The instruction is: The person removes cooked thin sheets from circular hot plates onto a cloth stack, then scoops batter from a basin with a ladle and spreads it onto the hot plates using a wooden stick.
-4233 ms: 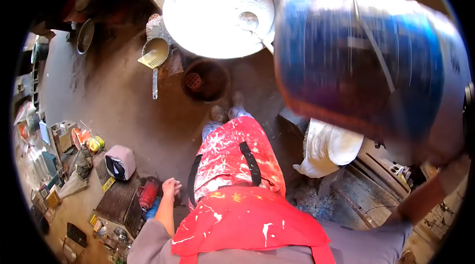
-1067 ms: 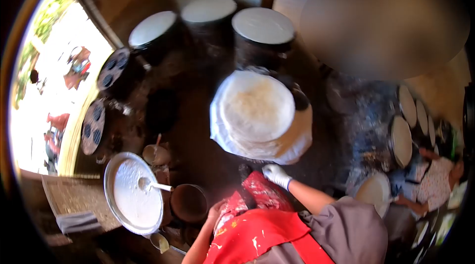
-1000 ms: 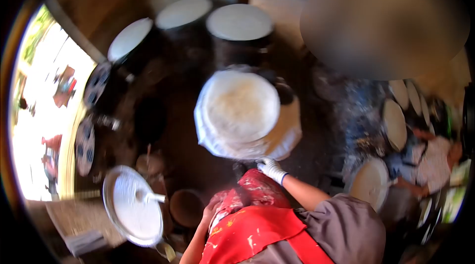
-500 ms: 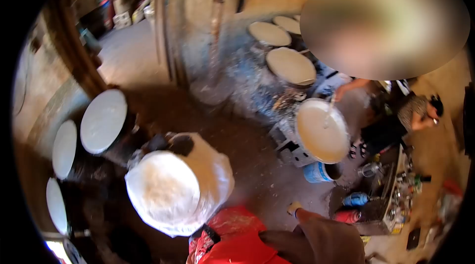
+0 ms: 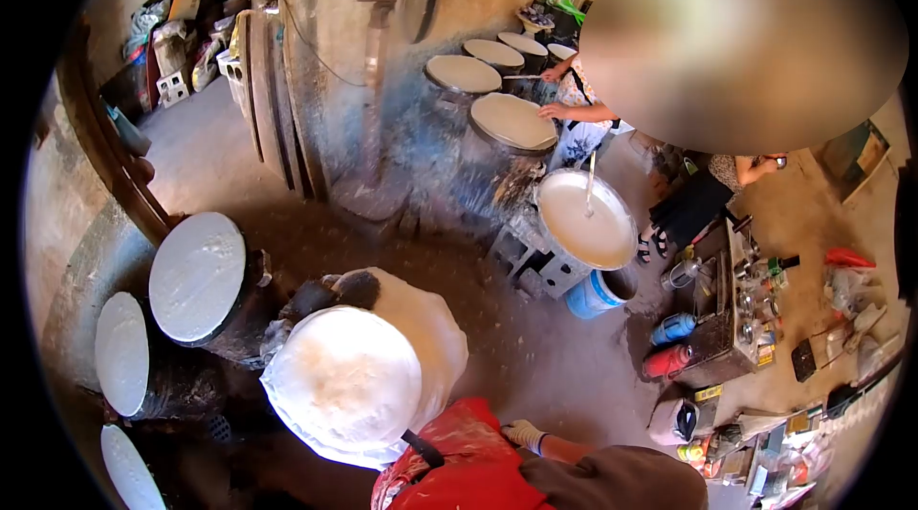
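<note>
My right hand [image 5: 524,435], in a pale knitted glove, hangs beside the red apron [image 5: 473,467] at the bottom centre. Its fingers look loosely apart and nothing shows in them. My left hand is not in view. In front of the apron, to the left, a wide round container [image 5: 349,376] holds pale powdery material, with white plastic around its rim. Against it lies a broad tan sheet or cover [image 5: 435,333]. A dark strap [image 5: 423,449] crosses the apron near the container's edge.
Round pans on dark drums [image 5: 198,278] stand left. Several pans [image 5: 513,121] line the wall, where a person's hands [image 5: 555,110] work. A basin [image 5: 586,220] rests on blocks above a blue bucket [image 5: 601,293]. Another person [image 5: 703,195] stands near a cluttered table [image 5: 712,352].
The view has swung right, from the large white basin and doorway to the fan, pans and cluttered table. My left hand has left view; my gloved right hand now hangs at the apron's side.
</note>
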A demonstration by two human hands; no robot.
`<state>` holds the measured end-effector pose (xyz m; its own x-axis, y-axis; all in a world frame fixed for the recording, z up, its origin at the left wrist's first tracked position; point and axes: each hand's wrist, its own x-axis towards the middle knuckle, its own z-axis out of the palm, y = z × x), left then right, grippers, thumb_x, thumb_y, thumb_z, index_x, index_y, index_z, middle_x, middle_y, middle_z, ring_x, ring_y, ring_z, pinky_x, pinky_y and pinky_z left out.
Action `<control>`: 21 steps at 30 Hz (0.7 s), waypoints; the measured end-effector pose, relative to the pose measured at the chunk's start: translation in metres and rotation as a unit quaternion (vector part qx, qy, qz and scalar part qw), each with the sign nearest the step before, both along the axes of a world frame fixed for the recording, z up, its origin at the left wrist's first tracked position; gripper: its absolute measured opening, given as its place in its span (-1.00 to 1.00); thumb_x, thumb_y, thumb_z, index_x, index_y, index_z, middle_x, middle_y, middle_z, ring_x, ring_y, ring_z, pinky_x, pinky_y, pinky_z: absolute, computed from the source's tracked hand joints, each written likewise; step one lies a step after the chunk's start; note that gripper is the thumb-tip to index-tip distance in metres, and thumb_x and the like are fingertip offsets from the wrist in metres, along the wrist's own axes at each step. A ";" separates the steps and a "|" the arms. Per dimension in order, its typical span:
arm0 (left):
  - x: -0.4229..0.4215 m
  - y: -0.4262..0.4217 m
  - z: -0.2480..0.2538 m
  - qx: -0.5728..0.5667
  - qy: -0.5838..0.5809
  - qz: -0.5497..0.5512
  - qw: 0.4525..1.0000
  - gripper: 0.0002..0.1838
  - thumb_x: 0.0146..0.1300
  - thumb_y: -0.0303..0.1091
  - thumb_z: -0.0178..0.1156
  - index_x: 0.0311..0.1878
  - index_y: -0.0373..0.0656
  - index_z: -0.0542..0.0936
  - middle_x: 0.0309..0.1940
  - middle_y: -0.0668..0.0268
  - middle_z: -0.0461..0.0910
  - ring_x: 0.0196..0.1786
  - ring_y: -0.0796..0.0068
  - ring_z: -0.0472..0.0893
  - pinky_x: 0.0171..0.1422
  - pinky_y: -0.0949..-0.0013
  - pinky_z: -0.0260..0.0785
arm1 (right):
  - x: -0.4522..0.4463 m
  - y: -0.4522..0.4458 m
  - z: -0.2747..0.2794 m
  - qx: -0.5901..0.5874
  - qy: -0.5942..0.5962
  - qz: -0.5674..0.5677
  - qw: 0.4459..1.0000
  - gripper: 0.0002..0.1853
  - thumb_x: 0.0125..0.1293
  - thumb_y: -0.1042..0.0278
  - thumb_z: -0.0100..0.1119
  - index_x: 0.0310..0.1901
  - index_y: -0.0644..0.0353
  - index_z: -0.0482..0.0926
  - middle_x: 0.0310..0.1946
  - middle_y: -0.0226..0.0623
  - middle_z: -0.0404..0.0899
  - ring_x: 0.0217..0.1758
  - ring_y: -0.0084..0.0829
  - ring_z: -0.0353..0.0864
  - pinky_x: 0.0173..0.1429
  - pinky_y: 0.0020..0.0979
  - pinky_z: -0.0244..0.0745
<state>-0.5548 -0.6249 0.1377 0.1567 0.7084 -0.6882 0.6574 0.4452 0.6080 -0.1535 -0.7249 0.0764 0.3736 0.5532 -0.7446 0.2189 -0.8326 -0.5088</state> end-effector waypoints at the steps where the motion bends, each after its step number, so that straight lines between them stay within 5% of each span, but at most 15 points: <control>1: -0.022 -0.010 -0.001 -0.002 0.026 -0.018 0.999 -0.80 0.07 -0.27 0.05 -0.30 -0.09 0.60 -0.28 0.25 0.60 -0.17 0.27 0.60 -0.31 0.18 0.48 | -0.011 0.000 0.006 -0.014 0.002 0.021 1.000 -0.59 0.15 0.09 0.02 -0.16 0.30 0.54 -0.41 -0.10 0.60 -0.34 -0.27 0.59 -0.23 -0.32 0.43; 4: -0.092 -0.055 0.006 -0.002 0.142 -0.123 0.982 -0.81 0.05 -0.27 0.04 -0.33 -0.07 0.60 -0.29 0.27 0.60 -0.17 0.26 0.60 -0.33 0.16 0.48 | -0.027 -0.001 0.039 -0.030 -0.012 -0.005 0.999 -0.60 0.12 0.09 0.04 -0.17 0.27 0.55 -0.38 -0.09 0.59 -0.34 -0.29 0.58 -0.23 -0.31 0.44; 7: -0.144 -0.082 0.036 0.008 0.263 -0.345 0.901 -0.81 0.04 -0.27 0.04 -0.36 -0.05 0.61 -0.31 0.28 0.60 -0.18 0.25 0.61 -0.36 0.14 0.49 | -0.016 -0.013 0.042 -0.070 0.050 -0.078 0.993 -0.68 0.16 0.21 0.04 -0.16 0.26 0.56 -0.39 -0.21 0.60 -0.34 -0.32 0.57 -0.23 -0.31 0.48; 8: -0.145 -0.066 0.074 -0.043 0.240 -0.411 0.879 -0.82 0.05 -0.28 0.03 -0.36 0.04 0.63 -0.29 0.31 0.61 -0.15 0.23 0.60 -0.28 0.14 0.50 | -0.021 -0.016 0.060 -0.096 0.083 -0.146 0.981 -0.72 0.18 0.29 0.05 -0.15 0.27 0.55 -0.38 -0.28 0.59 -0.31 -0.30 0.57 -0.23 -0.27 0.49; 9: -0.171 -0.076 0.044 0.014 0.173 -0.455 0.873 -0.80 0.06 -0.27 0.01 -0.36 0.04 0.64 -0.28 0.29 0.61 -0.14 0.23 0.59 -0.24 0.18 0.50 | -0.025 -0.016 0.076 -0.115 0.086 -0.101 0.984 -0.72 0.18 0.29 0.05 -0.15 0.27 0.55 -0.38 -0.28 0.59 -0.31 -0.30 0.57 -0.23 -0.27 0.49; 10: -0.171 -0.066 0.047 -0.044 0.178 -0.391 0.902 -0.78 0.08 -0.20 0.02 -0.32 0.00 0.62 -0.28 0.29 0.61 -0.15 0.20 0.58 -0.18 0.18 0.47 | -0.028 -0.010 0.093 -0.132 0.061 0.001 0.989 -0.71 0.17 0.28 0.06 -0.15 0.27 0.56 -0.37 -0.27 0.60 -0.31 -0.29 0.57 -0.21 -0.27 0.49; 11: -0.174 -0.054 0.058 0.033 0.145 -0.379 0.913 -0.79 0.09 -0.30 0.01 -0.29 -0.04 0.61 -0.24 0.29 0.60 -0.14 0.19 0.58 -0.16 0.16 0.47 | -0.033 -0.003 0.109 -0.143 0.036 0.096 0.984 -0.71 0.16 0.28 0.07 -0.15 0.27 0.56 -0.35 -0.26 0.61 -0.30 -0.29 0.57 -0.20 -0.28 0.49; 13: -0.150 -0.003 0.132 -0.002 0.190 -0.251 0.949 -0.72 0.20 -0.25 -0.07 -0.08 -0.02 0.54 -0.13 0.33 0.57 -0.04 0.26 0.54 -0.05 0.22 0.43 | -0.047 0.016 0.135 -0.103 0.033 0.225 0.968 -0.71 0.16 0.27 0.06 -0.16 0.25 0.57 -0.40 -0.27 0.60 -0.35 -0.38 0.57 -0.24 -0.36 0.47; 14: -0.163 -0.003 0.117 0.152 0.130 -0.192 0.961 -0.72 0.24 -0.19 -0.11 -0.03 0.07 0.49 -0.21 0.20 0.57 -0.15 0.16 0.57 -0.16 0.15 0.44 | -0.052 0.027 0.150 -0.055 0.032 0.324 0.944 -0.71 0.15 0.27 0.06 -0.16 0.24 0.58 -0.45 -0.29 0.60 -0.39 -0.47 0.57 -0.29 -0.44 0.45; 16: -0.181 0.036 0.124 0.238 0.138 -0.104 0.956 -0.75 0.24 -0.22 -0.08 -0.09 -0.01 0.48 -0.25 0.20 0.56 -0.19 0.19 0.56 -0.17 0.18 0.43 | -0.069 0.061 0.170 -0.051 0.014 0.379 0.924 -0.73 0.15 0.27 0.05 -0.19 0.24 0.58 -0.44 -0.24 0.61 -0.39 -0.42 0.57 -0.26 -0.42 0.45; 18: -0.216 0.098 0.149 0.348 0.197 0.006 0.917 -0.78 0.23 -0.25 -0.06 -0.14 -0.09 0.47 -0.29 0.21 0.55 -0.23 0.21 0.55 -0.19 0.22 0.42 | -0.073 0.094 0.178 -0.047 -0.102 0.547 0.829 -0.72 0.16 0.26 0.06 -0.19 0.25 0.57 -0.35 -0.14 0.61 -0.33 -0.36 0.58 -0.18 -0.39 0.45; 21: -0.263 0.156 0.266 0.577 0.234 0.167 0.764 -0.80 0.23 -0.29 -0.02 -0.22 -0.21 0.47 -0.35 0.21 0.53 -0.28 0.25 0.53 -0.22 0.27 0.41 | -0.074 0.138 0.187 0.118 -0.142 0.573 0.799 -0.72 0.16 0.25 0.08 -0.17 0.24 0.56 -0.25 -0.03 0.58 -0.24 -0.23 0.58 -0.11 -0.36 0.44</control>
